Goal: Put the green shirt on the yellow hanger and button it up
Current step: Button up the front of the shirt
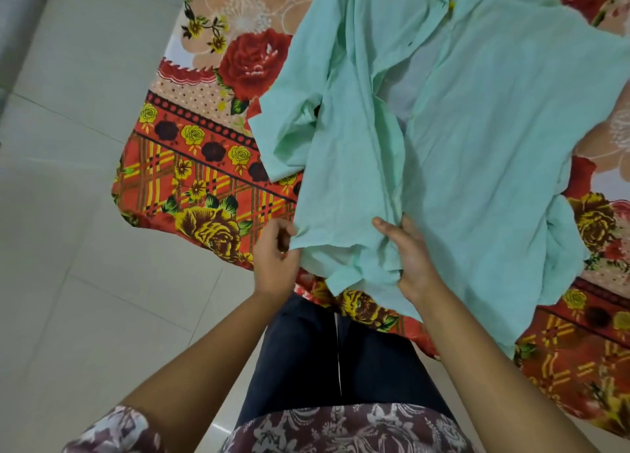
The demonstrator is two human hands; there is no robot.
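The green shirt (477, 118) lies spread on the bed, front open down the middle, with its collar at the far end. A small piece of the yellow hanger (451, 4) shows at the collar; the rest is hidden inside the shirt. My left hand (276, 258) pinches the bottom corner of the left front panel. My right hand (412, 255) grips the bunched hem where the two front edges meet, near the bed's edge.
A floral bedsheet (204, 166) in red, yellow and peach covers the bed. Pale floor tiles (68, 248) lie to the left. My dark trousers (324, 357) stand close against the bed's edge.
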